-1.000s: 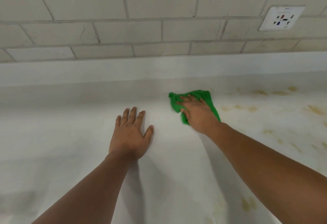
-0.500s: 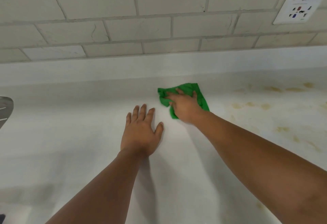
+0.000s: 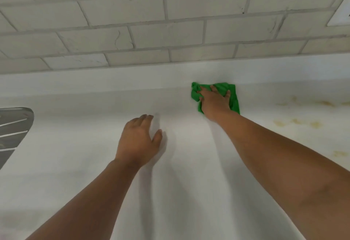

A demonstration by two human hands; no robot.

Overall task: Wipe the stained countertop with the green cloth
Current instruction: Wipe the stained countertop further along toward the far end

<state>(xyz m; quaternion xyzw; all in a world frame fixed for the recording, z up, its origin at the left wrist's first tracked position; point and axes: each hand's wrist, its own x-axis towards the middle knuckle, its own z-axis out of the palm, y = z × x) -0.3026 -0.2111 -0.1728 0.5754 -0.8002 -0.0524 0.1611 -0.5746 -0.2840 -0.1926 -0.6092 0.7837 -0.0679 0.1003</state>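
Note:
The green cloth (image 3: 233,95) lies crumpled on the white countertop (image 3: 75,164), close to the low white upstand at the back. My right hand (image 3: 215,102) presses flat on top of the cloth, fingers spread over it, covering its middle. My left hand (image 3: 139,139) hovers just over the bare countertop to the left and nearer me, fingers slightly curled, holding nothing. Yellow-brown stains (image 3: 297,123) speckle the counter to the right of the cloth.
A grey-white brick tile wall (image 3: 170,27) rises behind the upstand (image 3: 113,80). A white wall socket (image 3: 341,16) shows at the right edge. The ribbed metal drainer of a sink (image 3: 13,131) juts in at the left edge.
My right hand has pushed the cloth away from me towards the upstand. My left hand has lifted off the counter and curled its fingers. The view has shifted left, showing more of the drainer.

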